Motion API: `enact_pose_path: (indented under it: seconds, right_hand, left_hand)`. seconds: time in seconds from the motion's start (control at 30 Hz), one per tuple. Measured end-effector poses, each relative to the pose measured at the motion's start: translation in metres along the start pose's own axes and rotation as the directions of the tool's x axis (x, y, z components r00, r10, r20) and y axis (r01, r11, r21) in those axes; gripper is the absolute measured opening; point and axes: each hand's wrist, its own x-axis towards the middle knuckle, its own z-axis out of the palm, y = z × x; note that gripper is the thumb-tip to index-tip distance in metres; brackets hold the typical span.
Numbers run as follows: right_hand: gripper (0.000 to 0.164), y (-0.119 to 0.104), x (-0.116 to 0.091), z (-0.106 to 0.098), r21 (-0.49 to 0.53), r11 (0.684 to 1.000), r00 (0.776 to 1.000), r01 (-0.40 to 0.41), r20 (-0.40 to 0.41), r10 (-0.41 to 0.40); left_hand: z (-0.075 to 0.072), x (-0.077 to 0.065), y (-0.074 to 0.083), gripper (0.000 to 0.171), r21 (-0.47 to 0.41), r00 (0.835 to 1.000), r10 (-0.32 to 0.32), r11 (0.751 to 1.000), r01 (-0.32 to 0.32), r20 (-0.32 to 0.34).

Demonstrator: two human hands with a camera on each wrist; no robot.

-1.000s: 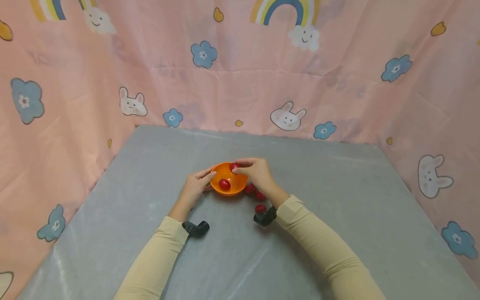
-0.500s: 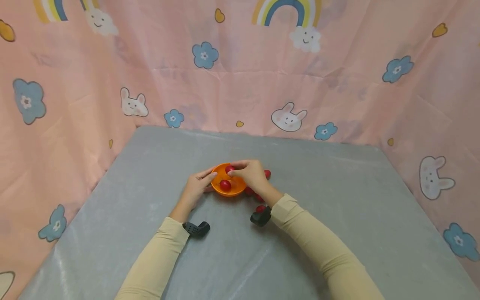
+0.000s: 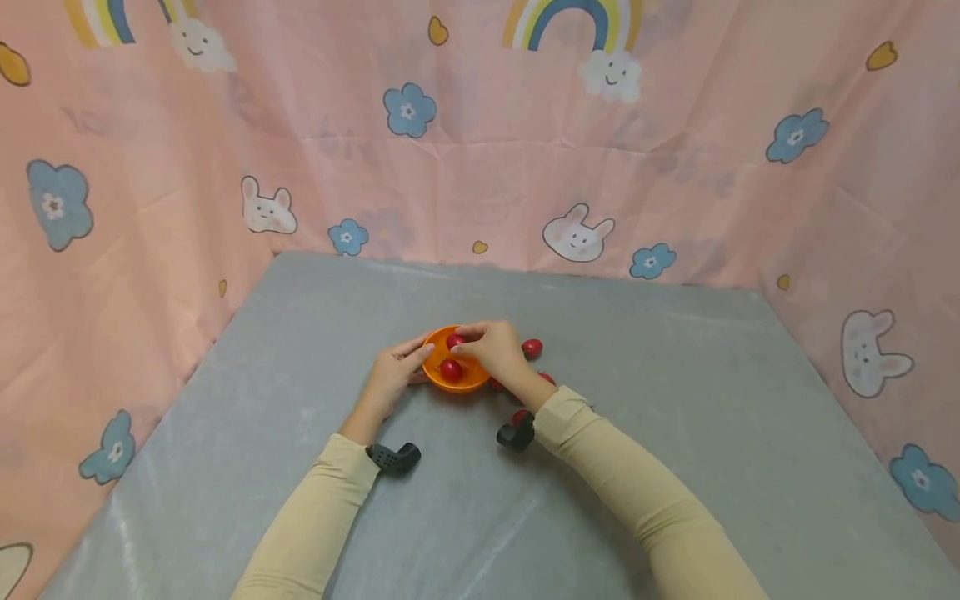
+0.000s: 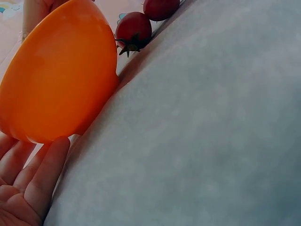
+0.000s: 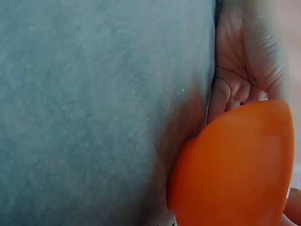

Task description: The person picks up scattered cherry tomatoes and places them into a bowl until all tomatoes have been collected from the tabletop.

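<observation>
An orange bowl [image 3: 465, 382] stands on the grey tabletop, and my left hand [image 3: 388, 377] holds it at its left side, thumb at the rim. In the left wrist view the left fingers [image 4: 47, 174] touch the bowl's outer wall. One cherry tomato [image 3: 451, 370] lies inside the bowl. My right hand [image 3: 497, 350] reaches over the bowl's right rim and pinches a second cherry tomato [image 3: 454, 342] inside, near the far wall. The right wrist view shows mostly the bowl's outside [image 5: 235, 169]; the pinched tomato is hidden there.
Several cherry tomatoes lie right of the bowl: one behind the right hand [image 3: 532, 348], others partly hidden by the right wrist [image 3: 520, 416]. In the left wrist view a tomato with a green stem [image 4: 133, 32] sits beside the bowl. A pink patterned curtain [image 3: 480, 192] surrounds the table.
My right hand has moved left and slightly down, carrying the tomato further into the bowl. Tomatoes to the right of that hand have come into view. The left hand and bowl have stayed put.
</observation>
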Motion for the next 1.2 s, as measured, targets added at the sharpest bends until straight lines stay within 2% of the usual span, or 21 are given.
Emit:
enact_pose_path:
  seconds: [0.23, 0.7, 0.97, 1.2]
  right_hand:
    - [0.029, 0.0, 0.002, 0.005, 0.02, 1.0, 1.0, -0.008, 0.014, 0.007]
    - [0.027, 0.002, 0.003, 0.01, -0.112, 0.991, 0.998, 0.067, 0.023, -0.065]
    - [0.029, -0.003, 0.004, 0.012, -0.164, 0.985, 0.998, 0.056, 0.045, -0.049]
    - [0.029, 0.001, 0.005, 0.013, -0.197, 0.979, 0.997, 0.058, 0.07, -0.045]
  left_hand:
    - [-0.001, 0.001, 0.002, 0.046, -0.004, 1.0, -0.001, 1.0, 0.001, 0.009]
    - [0.0, 0.0, 0.0, 0.046, 0.005, 1.0, 0.008, 1.0, -0.008, 0.005]
    - [-0.002, 0.002, 0.002, 0.047, 0.005, 1.0, 0.01, 1.0, -0.01, 0.002]
    - [-0.001, 0.0, 0.001, 0.047, 0.044, 1.0, -0.005, 0.999, 0.005, 0.006]
